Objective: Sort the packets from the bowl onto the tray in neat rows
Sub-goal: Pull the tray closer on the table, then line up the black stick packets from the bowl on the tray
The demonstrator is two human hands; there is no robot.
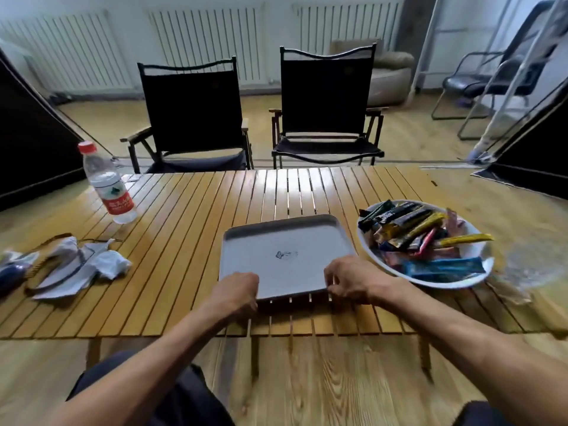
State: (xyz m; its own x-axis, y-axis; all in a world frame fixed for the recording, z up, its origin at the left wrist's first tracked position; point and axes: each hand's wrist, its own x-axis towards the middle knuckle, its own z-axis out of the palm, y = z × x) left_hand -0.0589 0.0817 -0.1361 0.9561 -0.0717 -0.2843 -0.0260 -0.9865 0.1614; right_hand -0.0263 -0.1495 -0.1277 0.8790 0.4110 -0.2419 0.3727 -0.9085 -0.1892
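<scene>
**A:** Head view. Containers and contents?

**B:** Noted a grey square tray (pixel 285 241) on the slatted table (pixel 190 241), close to the front edge. Showed only a small dark mark at its middle. Saw a white bowl (pixel 479 272) just beside it on the right, heaped with long packets (pixel 408 229) in black, yellow, red and blue. Lay crossed every way, with one yellow end poking over the right rim.

**A:** Hands?

**B:** Both clasped round the tray's near rim: left hand (pixel 236 290) curled over the near-left corner, right hand (pixel 347 281) at the near-right corner.

**A:** Edges and room?

**B:** Could not tell whether that near rim was resting or slightly raised. Found open slats left of the tray, reaching to a water bottle (pixel 107 182) standing far left and crumpled paper (pixel 89 265) by the left edge. Spotted two black folding chairs (pixel 190 112) beyond the far edge.
</scene>
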